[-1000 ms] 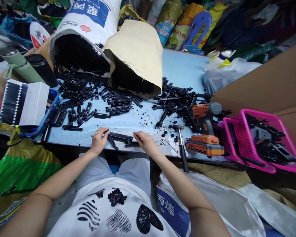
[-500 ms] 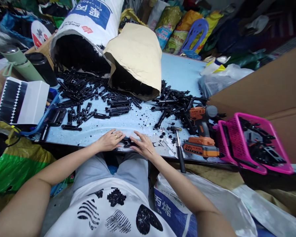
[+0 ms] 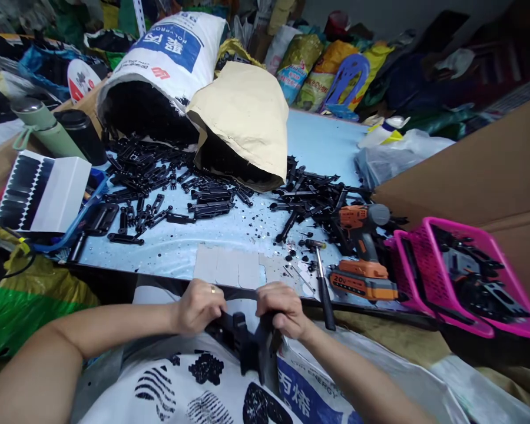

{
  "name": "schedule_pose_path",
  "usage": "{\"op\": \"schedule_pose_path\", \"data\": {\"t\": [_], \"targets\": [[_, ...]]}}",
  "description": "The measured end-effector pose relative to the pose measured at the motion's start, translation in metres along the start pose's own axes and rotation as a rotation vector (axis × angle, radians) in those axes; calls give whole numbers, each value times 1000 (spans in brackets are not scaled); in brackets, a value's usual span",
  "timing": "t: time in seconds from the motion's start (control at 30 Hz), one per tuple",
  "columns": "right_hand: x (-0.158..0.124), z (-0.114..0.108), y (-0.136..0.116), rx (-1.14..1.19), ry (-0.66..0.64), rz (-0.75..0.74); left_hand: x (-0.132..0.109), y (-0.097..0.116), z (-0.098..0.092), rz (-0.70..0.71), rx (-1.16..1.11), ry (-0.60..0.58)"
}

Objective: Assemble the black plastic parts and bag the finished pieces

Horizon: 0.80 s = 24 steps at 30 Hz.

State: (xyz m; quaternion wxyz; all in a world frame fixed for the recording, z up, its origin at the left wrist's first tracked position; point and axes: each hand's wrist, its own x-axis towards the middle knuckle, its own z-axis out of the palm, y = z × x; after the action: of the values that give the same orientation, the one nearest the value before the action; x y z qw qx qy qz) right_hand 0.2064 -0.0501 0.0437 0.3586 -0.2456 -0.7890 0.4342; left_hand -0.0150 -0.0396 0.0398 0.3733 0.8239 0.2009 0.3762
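Observation:
My left hand, with a ring on one finger, is closed on the left end of a black plastic jointed part. The fingers of my right hand are wrapped round the part's other end. It hangs over my lap, just off the table's front edge, and is somewhat blurred. Directly beyond my hands, pale flat cardboard pieces lie on the table. A hammer with a black handle rests to the right, its grip over the edge. Beside it stands an orange cordless drill.
Loose black parts spread from a white sack and a paper bag; more lie behind the drill. Pink baskets hold black assemblies at the right edge. A green bottle and a white box stand left.
Both hands have come back from the tabletop toward my body, over my lap, gripping the black part. The cardboard pieces now show where my hands were. The view has tilted slightly.

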Motion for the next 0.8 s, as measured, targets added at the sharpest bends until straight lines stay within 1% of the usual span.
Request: {"op": "schedule_pose_path", "data": {"t": [0.03, 0.07, 0.1, 0.13, 0.17, 0.2, 0.23, 0.27, 0.3, 0.33, 0.37, 0.4, 0.43, 0.5, 0.53, 0.57, 0.63, 0.67, 0.73, 0.8], "targets": [[1, 15, 1, 106, 66, -6, 0, 6, 6, 23, -57, 75], [4, 31, 4, 208, 163, -25, 1, 10, 12, 53, -93, 156], [9, 48, 10, 296, 298, -52, 3, 12, 18, 97, -103, 234], [15, 64, 18, 354, 463, -91, 4, 10, 24, 156, -87, 303], [22, 77, 29, 374, 627, -123, 5, 6, 29, 215, -47, 355], [31, 86, 41, 363, 765, -137, 6, -1, 34, 262, 18, 378], [40, 88, 55, 326, 858, -128, 7, -11, 37, 302, 106, 377], [49, 85, 71, 273, 902, -94, 8, -23, 38, 341, 215, 366], [58, 74, 87, 205, 897, -37, 9, -39, 38, 356, 340, 346], [66, 58, 105, 121, 871, 31, 11, -56, 35, 358, 484, 318], [73, 37, 122, 23, 833, 93, 14, -74, 30, 344, 623, 264], [80, 12, 139, -77, 770, 154, 18, -92, 23, 272, 742, 181], [88, -13, 155, -183, 736, 215, 22, -110, 15, 183, 832, 77], [107, -62, 180, -421, 608, 299, 34, -139, -5, 24, 943, -101], [120, -81, 190, -541, 514, 310, 40, -150, -15, -43, 978, -154], [135, -96, 198, -648, 423, 309, 46, -159, -24, -99, 1005, -182], [170, -114, 212, -823, 294, 321, 55, -169, -39, -184, 1042, -179], [189, -117, 217, -886, 272, 346, 58, -171, -45, -216, 1049, -160], [227, -118, 228, -973, 308, 447, 60, -172, -57, -279, 1049, -76], [260, -117, 240, -1004, 392, 581, 56, -172, -74, -389, 1051, 68]]}}
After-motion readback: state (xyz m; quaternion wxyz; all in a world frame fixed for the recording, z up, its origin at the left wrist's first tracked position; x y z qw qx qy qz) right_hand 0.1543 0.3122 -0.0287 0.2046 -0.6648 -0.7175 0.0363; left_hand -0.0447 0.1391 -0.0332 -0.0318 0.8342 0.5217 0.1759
